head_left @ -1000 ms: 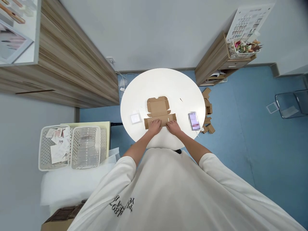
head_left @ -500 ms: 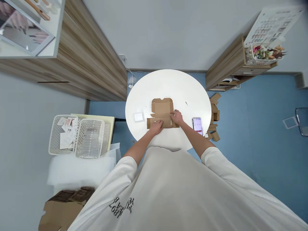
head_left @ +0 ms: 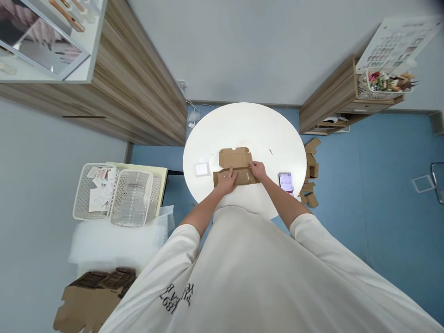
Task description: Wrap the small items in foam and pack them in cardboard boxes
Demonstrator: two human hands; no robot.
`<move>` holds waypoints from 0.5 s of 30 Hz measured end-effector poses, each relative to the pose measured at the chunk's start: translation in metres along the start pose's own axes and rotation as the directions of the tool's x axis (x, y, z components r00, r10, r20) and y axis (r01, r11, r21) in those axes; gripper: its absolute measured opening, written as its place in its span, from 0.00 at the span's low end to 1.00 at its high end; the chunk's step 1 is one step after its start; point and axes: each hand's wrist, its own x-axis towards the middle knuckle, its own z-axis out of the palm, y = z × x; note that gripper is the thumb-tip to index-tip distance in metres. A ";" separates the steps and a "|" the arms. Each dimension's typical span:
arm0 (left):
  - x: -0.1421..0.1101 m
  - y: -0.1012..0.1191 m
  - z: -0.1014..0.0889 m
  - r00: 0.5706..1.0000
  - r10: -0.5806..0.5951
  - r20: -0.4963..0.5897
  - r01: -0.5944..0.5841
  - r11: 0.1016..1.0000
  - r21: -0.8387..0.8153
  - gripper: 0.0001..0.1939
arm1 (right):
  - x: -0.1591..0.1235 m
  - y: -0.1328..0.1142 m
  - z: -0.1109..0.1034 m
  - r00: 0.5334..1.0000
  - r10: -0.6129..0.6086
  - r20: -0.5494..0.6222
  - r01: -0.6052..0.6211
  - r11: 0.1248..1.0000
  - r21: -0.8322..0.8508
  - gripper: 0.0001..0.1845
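A brown cardboard box blank [head_left: 231, 160], partly folded along its creases, lies on the round white table [head_left: 256, 122] in front of me. My left hand [head_left: 227, 181] rests on its near panel, with fingers stretched out over the cardboard. At the right side, my right hand [head_left: 257, 170] pinches the cardboard near the fold; its fingertips are partly hidden. Left of the box lies a small clear, square packet [head_left: 202, 168]. A phone [head_left: 286, 182] with a lit screen lies near the table's right edge.
Two white baskets [head_left: 121, 217] stand at the left, one with papers, one with clear packs. White wrapping sheet [head_left: 116, 243] and more flat cardboard [head_left: 86, 305] lie below them. Folded cardboard boxes [head_left: 311, 169] are on the floor right of the table. A wooden cabinet [head_left: 145, 92] stands left.
The box's far panel has tilted up and looks shorter, and the crease in the middle is folded more sharply. My right hand has shifted slightly to the right. The camera view has moved a little.
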 end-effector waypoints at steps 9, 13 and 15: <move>-0.004 -0.001 0.005 1.000 0.003 -0.013 -0.004 0.999 -0.044 0.33 | -0.044 -0.010 0.019 0.958 -0.270 0.096 0.285 0.855 -0.432 0.28; -0.004 -0.004 0.008 0.998 0.026 -0.052 -0.031 0.996 -0.083 0.31 | -0.057 -0.008 0.029 0.921 -0.169 0.350 0.341 0.783 -0.519 0.50; -0.006 -0.005 0.008 0.997 0.037 -0.068 -0.043 0.994 -0.100 0.30 | -0.059 -0.006 0.033 0.925 -0.132 0.357 0.325 0.761 -0.561 0.51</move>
